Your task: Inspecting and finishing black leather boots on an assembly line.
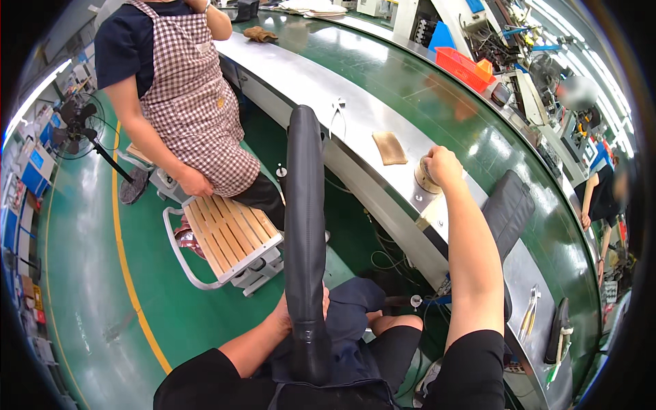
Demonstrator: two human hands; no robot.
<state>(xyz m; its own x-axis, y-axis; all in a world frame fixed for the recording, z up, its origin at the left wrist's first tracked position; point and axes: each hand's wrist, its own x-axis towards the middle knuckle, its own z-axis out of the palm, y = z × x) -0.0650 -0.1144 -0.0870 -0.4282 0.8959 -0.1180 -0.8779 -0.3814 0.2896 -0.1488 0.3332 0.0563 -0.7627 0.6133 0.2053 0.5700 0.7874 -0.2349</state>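
A tall black leather boot [305, 205] stands upright before my body, its narrow ankle part low against my lap. My left hand [281, 313] is closed around the lower shaft; the boot hides most of its fingers. Out on the metal ledge [389, 113], my right hand [443, 167] is closed at the rim of a small round pale pot [425, 179]. What its fingers hold, if anything, is hidden. A tan cloth-like pad [389, 148] lies just left of the pot. Beyond my right forearm rests another black leather piece, long like a boot shaft [510, 208].
A green conveyor belt [383, 72] curves behind the ledge, with an orange basket [465, 68] at its far side. Pincers [529, 313] and a black shoe-shaped item [558, 331] lie at right. A person in a checked apron [195, 102] stands left, by a slatted wooden seat [229, 232].
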